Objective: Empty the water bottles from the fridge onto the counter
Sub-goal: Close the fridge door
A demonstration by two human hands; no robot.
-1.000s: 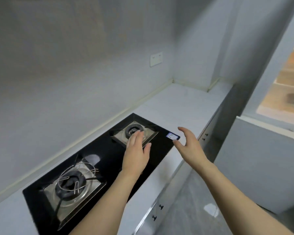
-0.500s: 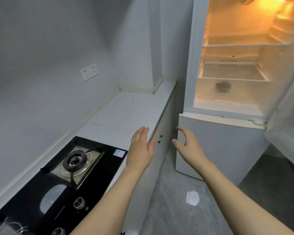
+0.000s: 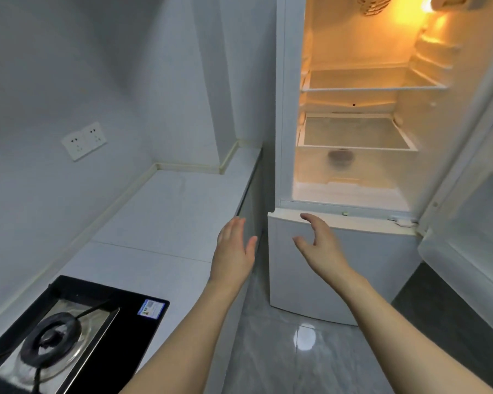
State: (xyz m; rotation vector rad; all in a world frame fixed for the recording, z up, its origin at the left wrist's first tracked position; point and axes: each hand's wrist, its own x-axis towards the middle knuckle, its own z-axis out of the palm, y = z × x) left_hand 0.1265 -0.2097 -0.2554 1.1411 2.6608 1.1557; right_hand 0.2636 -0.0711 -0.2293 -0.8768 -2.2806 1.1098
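view has swung off the stove to the open fridge, now closer than half a second ago. left hand and right hand both reach forward with loose fingers, holding nothing. no water bottles show on the lit shelves or the counter; next likely a search of the door racks.

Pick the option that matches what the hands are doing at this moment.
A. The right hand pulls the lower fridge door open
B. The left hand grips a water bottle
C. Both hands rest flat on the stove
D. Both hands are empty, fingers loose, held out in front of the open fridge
D: the left hand and right hand hold nothing and hang in the air before the lit, open fridge, touching neither it nor the counter.
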